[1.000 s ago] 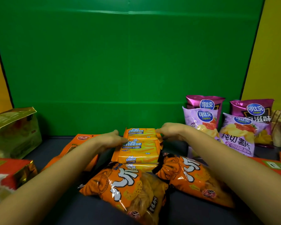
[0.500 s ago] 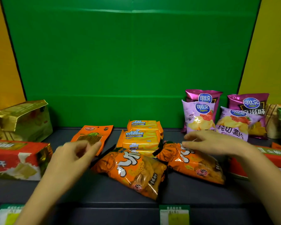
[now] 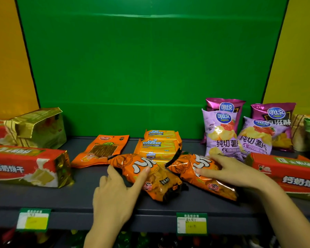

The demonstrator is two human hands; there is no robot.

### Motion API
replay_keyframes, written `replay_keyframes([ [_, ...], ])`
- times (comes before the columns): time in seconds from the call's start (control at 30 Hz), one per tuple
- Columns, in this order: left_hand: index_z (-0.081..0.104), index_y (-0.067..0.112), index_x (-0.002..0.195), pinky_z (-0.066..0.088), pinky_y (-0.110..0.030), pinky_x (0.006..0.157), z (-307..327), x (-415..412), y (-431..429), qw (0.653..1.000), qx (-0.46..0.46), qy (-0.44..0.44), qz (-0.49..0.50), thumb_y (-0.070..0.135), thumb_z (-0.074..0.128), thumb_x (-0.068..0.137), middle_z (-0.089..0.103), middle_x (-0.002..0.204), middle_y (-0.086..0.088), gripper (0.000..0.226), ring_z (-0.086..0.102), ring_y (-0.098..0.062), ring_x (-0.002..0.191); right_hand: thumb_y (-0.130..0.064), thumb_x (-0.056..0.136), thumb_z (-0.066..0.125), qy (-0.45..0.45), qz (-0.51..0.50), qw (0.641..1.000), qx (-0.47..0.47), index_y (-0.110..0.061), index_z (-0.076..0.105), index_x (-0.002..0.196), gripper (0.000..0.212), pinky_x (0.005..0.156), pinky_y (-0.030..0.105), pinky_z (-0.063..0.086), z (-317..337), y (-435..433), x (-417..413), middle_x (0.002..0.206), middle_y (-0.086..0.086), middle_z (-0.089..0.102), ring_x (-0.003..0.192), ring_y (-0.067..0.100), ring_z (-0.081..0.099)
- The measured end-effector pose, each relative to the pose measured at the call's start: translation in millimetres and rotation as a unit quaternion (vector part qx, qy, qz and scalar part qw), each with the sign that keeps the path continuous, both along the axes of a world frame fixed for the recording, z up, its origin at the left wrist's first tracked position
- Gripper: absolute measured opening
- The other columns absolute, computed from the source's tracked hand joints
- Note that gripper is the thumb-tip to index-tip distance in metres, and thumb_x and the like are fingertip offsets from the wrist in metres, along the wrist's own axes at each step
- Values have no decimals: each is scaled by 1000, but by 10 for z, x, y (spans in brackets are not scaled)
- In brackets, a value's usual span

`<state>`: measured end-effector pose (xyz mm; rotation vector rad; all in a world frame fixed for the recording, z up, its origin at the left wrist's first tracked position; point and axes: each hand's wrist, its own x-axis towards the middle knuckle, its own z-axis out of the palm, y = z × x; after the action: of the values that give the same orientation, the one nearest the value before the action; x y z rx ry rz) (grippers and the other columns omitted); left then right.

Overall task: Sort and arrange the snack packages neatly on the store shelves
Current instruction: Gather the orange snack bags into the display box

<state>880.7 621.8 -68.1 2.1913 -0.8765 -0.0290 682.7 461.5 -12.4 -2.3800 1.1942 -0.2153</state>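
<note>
Two orange snack bags lie flat at the front middle of the dark shelf. My left hand has its fingers spread, with the thumb and forefinger touching the left orange bag. My right hand lies palm down on the right orange bag, fingers curled over its top. Behind them sits a stack of yellow Cal Cheese wafer packs. A flat orange pouch lies to their left.
Purple and magenta chip bags stand at the back right. Red biscuit boxes lie at the left and right, with a gold pack at the back left. Price tags hang on the shelf's front edge.
Both hands have pulled back from the wafer stack to the two orange bags at the front. The view has drawn back, showing the shelf edge and tags.
</note>
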Motion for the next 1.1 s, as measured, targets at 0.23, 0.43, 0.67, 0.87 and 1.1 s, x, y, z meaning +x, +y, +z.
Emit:
replay_keyframes([
  [0.23,19,19,133,40,-44,101,17,-31,-129,973,-134,181,-56,82,55,43,62,110,1,116,54,-34,113,-73,69,51,20,-49,998,-32,-28,34,140,86,105,34,39,-60,87,6,141,-1,48,126,21,48],
  [0.43,23,22,113,47,-30,82,39,-86,-49,918,-269,257,-137,20,75,73,55,94,15,65,58,-6,86,-85,56,47,-34,-89,995,-40,-34,28,143,103,106,39,37,-167,142,-7,144,0,46,129,26,46],
  [0.67,29,26,127,48,-30,85,75,-96,46,827,-410,351,-155,3,64,80,59,115,1,63,61,-14,101,-82,41,57,-257,-128,957,-50,-29,47,131,105,98,39,47,-310,266,-69,122,-8,63,112,15,59],
  [0.87,38,29,134,51,-47,86,370,-183,-44,798,-429,375,-198,23,55,88,67,107,7,49,65,-19,99,-58,62,64,-423,-143,891,-80,-31,46,116,64,82,21,47,-131,458,-289,105,-18,60,96,3,58],
  [1.1,45,19,131,59,-32,74,655,-733,-480,777,-405,380,-296,24,49,93,67,115,-1,39,68,-13,96,-59,56,61,-484,-214,836,-145,-26,45,118,72,74,13,44,72,549,-1085,98,-26,57,92,-10,54],
])
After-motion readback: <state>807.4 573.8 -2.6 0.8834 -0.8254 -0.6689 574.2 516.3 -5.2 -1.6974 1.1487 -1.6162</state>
